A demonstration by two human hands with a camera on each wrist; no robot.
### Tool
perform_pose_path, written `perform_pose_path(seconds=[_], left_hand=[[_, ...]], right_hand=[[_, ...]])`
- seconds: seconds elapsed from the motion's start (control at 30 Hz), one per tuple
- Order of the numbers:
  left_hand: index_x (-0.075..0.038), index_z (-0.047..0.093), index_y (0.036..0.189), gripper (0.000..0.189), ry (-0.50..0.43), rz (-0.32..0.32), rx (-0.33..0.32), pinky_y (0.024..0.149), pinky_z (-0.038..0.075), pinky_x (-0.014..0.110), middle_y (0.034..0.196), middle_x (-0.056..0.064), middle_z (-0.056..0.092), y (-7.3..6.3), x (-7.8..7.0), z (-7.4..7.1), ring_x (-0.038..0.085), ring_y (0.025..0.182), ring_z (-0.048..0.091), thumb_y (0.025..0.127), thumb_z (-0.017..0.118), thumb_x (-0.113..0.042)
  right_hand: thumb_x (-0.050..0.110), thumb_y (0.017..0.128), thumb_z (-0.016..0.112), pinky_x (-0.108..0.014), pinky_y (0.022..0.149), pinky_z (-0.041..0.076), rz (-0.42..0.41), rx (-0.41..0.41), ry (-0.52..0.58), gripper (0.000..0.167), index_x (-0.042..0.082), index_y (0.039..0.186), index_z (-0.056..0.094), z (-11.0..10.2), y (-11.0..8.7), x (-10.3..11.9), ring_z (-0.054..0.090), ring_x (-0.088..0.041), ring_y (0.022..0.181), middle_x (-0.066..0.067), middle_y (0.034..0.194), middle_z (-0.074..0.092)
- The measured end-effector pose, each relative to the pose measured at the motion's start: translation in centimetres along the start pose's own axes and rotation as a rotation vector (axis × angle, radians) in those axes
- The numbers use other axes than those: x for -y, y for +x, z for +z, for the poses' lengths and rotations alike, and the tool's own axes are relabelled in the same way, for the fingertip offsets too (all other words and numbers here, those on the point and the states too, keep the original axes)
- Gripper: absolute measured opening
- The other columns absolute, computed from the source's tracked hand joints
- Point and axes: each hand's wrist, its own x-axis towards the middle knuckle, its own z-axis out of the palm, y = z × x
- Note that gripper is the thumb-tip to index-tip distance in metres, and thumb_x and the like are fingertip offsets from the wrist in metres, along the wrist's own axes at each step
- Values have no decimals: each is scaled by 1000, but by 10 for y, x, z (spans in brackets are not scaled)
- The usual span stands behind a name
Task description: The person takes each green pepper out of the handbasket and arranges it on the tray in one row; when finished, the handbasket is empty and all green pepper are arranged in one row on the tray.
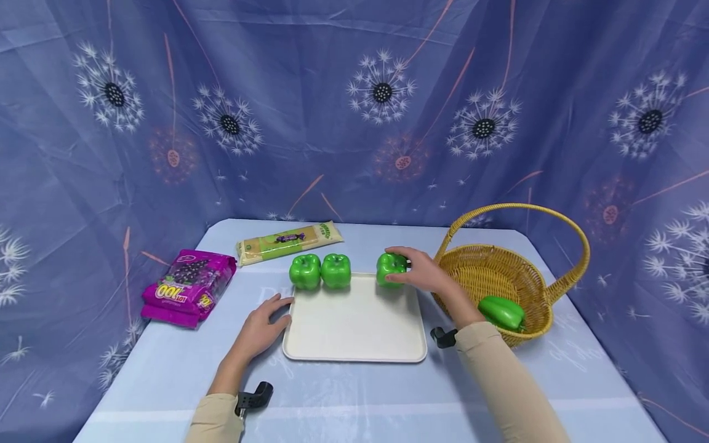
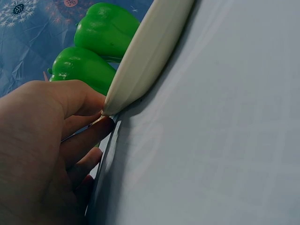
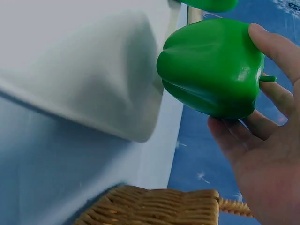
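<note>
My right hand [image 1: 423,269] grips a green bell pepper [image 1: 390,269] over the tray's far right corner. In the right wrist view, thumb and fingers hold this pepper [image 3: 211,68] around its stem end. At the left rim of the white tray [image 1: 354,326], my left hand [image 1: 260,329] pinches the edge with thumb and fingertips, as the left wrist view shows on the tray [image 2: 145,56]. Two more green bell peppers, a left one [image 1: 305,272] and a right one [image 1: 335,271], sit side by side at the tray's far left corner.
A wicker basket [image 1: 487,258] with a tall handle stands at the right, a long green pepper [image 1: 501,312] inside. To the left lies a purple candy bag [image 1: 188,286]. Behind the tray is a long yellow-green package [image 1: 290,242]. A blue patterned curtain [image 1: 310,111] surrounds the table.
</note>
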Motion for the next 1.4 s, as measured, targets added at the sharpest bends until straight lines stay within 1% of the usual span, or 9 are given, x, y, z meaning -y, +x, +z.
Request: perform_pose_path(seconds=[0.13,0.23,0.37,0.67,0.73,0.87,1.0,1.17,1.4], left_hand=[[-16,58,135,42,9,4,11,106,24,63,147,19,39,1,0,-2,44,135,32,93,61,-26],[-17,58,134,42,11,-2,12,106,24,63,147,19,39,1,0,-1,44,135,32,93,61,-26],[-17,58,134,42,7,-11,13,107,24,62,147,18,39,0,0,0,43,135,31,93,61,-26],[-17,59,133,41,-10,0,2,107,25,60,147,18,40,-2,0,0,42,135,32,93,61,-26],[-17,59,134,41,-6,-3,3,107,25,61,147,18,40,-2,0,0,43,135,32,93,62,-26],[-17,59,134,42,-2,0,1,107,24,62,147,18,40,-1,-1,-1,43,135,31,93,62,-25],[-17,59,134,42,0,1,0,107,24,63,147,18,40,-1,-1,-1,44,135,32,93,63,-25],[-16,59,134,42,3,3,0,106,24,62,147,19,40,-1,0,-1,44,134,32,93,62,-25],[-17,58,134,43,-3,-1,4,107,24,61,147,19,39,-1,0,-2,43,135,32,93,62,-26]], right_hand=[[34,78,81,-47,91,47,5,-16,-16,73,19,141,48,7,6,2,54,-27,112,-8,134,52],[35,76,82,-43,90,47,16,-32,-26,74,18,139,48,13,9,2,55,-25,110,-6,128,55],[38,74,83,-40,90,48,30,-31,-14,75,16,137,50,19,14,3,54,-23,110,-2,126,56],[41,72,84,-38,83,51,9,-26,24,75,16,136,54,32,26,8,57,-25,106,-1,121,59],[41,72,84,-38,83,52,5,-24,34,74,16,136,54,34,28,9,57,-26,106,-1,121,58],[38,73,84,-38,88,50,-10,-32,19,72,18,136,55,39,32,12,56,-25,108,0,123,58],[35,73,84,-39,93,48,-17,-38,-3,74,14,137,53,43,36,13,56,-24,110,-2,126,57],[34,75,83,-40,96,47,-5,-42,2,73,12,138,52,46,37,15,55,-27,115,-5,132,54],[35,75,83,-41,95,47,2,-44,12,74,13,138,52,48,38,18,55,-29,114,-7,132,54]])
